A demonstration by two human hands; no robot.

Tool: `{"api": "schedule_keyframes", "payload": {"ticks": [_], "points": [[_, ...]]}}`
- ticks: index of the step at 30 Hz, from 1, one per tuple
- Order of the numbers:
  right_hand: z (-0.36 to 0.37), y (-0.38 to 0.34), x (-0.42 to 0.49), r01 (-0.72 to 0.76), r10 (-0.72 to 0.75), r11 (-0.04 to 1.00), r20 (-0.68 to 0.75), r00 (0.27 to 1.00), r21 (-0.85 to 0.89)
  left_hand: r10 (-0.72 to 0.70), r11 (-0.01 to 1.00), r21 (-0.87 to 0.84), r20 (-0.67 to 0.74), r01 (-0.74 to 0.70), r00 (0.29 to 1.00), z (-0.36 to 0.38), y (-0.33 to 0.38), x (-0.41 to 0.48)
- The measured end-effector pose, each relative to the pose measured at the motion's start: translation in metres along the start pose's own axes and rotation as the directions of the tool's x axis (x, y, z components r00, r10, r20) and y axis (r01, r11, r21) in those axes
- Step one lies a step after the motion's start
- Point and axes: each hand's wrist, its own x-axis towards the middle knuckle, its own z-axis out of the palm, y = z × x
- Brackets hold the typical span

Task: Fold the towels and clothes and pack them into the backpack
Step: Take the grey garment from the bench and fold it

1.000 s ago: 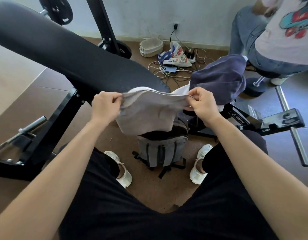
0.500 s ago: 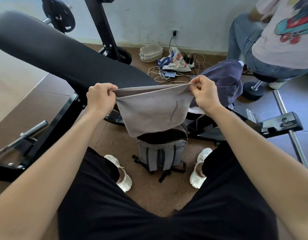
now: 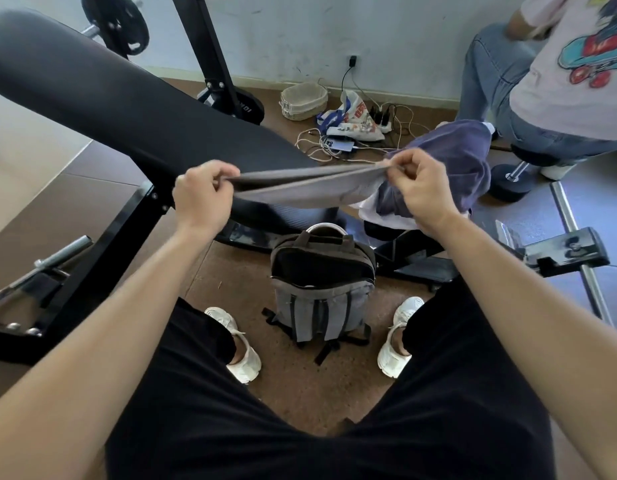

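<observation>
A grey towel (image 3: pixel 307 187) is stretched nearly flat between my hands, above the bench edge. My left hand (image 3: pixel 204 195) pinches its left corners, and my right hand (image 3: pixel 419 188) pinches its right corners. Below, on the floor between my feet, stands a grey and black backpack (image 3: pixel 322 303) with its top open. A dark blue garment (image 3: pixel 452 164) lies heaped over something white (image 3: pixel 379 216) on the bench just behind my right hand.
The black padded bench (image 3: pixel 127 109) slants across the left. Its metal frame and a bar (image 3: pixel 577 251) reach out at the right. Cables, a bag (image 3: pixel 355 119) and a basket (image 3: pixel 303 100) lie by the wall. Another person (image 3: pixel 556 81) sits at the far right.
The towel hung down in front of the backpack before. It has swung up and forward and now lies almost level between my hands, so the open backpack shows.
</observation>
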Motion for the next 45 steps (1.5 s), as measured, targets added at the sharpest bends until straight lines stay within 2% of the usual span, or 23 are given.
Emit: {"api": "schedule_keyframes", "payload": {"ticks": [4, 7, 10, 13, 16, 18, 21, 23, 25, 27, 29, 30, 32, 34, 41, 45], "points": [[0.002, 0.055, -0.056, -0.173, 0.188, 0.981, 0.204, 0.961, -0.092, -0.122, 0.989, 0.114, 0.220, 0.099, 0.968, 0.027, -0.045, -0.056], [-0.003, 0.088, -0.090, -0.231, 0.312, 0.940, 0.357, 0.881, -0.251, -0.186, 0.974, 0.203, 0.449, 0.103, 0.874, 0.048, -0.075, -0.092], [-0.007, 0.104, -0.103, -0.236, 0.388, 0.905, 0.459, 0.799, -0.355, -0.246, 0.963, 0.241, 0.590, 0.123, 0.769, 0.062, -0.087, -0.115], [-0.006, 0.110, -0.101, -0.230, 0.410, 0.891, 0.474, 0.779, -0.392, -0.292, 0.956, 0.181, 0.665, 0.231, 0.687, 0.069, -0.094, -0.117], [-0.004, 0.117, -0.096, -0.238, 0.411, 0.888, 0.449, 0.793, -0.393, -0.290, 0.937, 0.080, 0.719, 0.339, 0.632, 0.071, -0.098, -0.113], [-0.001, 0.123, -0.091, -0.269, 0.415, 0.888, 0.396, 0.819, -0.374, -0.255, 0.917, -0.026, 0.731, 0.399, 0.633, 0.072, -0.097, -0.109], [0.006, 0.127, -0.076, -0.263, 0.368, 0.903, 0.297, 0.881, -0.340, -0.233, 0.860, -0.173, 0.704, 0.479, 0.671, 0.075, -0.097, -0.096], [0.012, 0.127, -0.061, -0.267, 0.349, 0.911, 0.240, 0.906, -0.316, -0.170, 0.866, -0.227, 0.705, 0.446, 0.688, 0.075, -0.103, -0.084], [0.019, 0.127, -0.046, -0.289, 0.352, 0.912, 0.194, 0.915, -0.291, -0.089, 0.936, -0.180, 0.709, 0.301, 0.699, 0.078, -0.107, -0.072], [0.028, 0.130, -0.030, -0.278, 0.334, 0.915, 0.166, 0.928, -0.292, -0.068, 0.982, -0.089, 0.655, 0.166, 0.752, 0.088, -0.111, -0.061], [0.038, 0.133, -0.014, -0.249, 0.305, 0.921, 0.156, 0.940, -0.299, -0.107, 0.986, -0.048, 0.569, 0.163, 0.815, 0.103, -0.120, -0.048], [0.043, 0.135, -0.006, -0.239, 0.292, 0.923, 0.143, 0.946, -0.302, -0.155, 0.971, -0.067, 0.547, 0.228, 0.823, 0.110, -0.125, -0.041], [0.051, 0.140, 0.009, -0.219, 0.264, 0.923, 0.107, 0.959, -0.317, -0.264, 0.894, -0.171, 0.549, 0.415, 0.793, 0.125, -0.135, -0.029], [0.059, 0.149, 0.022, -0.214, 0.258, 0.911, 0.083, 0.962, -0.352, -0.342, 0.808, -0.249, 0.539, 0.533, 0.770, 0.140, -0.142, -0.021], [0.086, 0.171, 0.059, -0.209, 0.239, 0.879, 0.016, 0.971, -0.429, -0.443, 0.753, -0.225, 0.520, 0.618, 0.730, 0.179, -0.160, 0.003], [0.096, 0.178, 0.065, -0.261, 0.300, 0.853, 0.015, 0.954, -0.451, -0.512, 0.725, -0.159, 0.526, 0.670, 0.679, 0.202, -0.169, 0.007]]}}
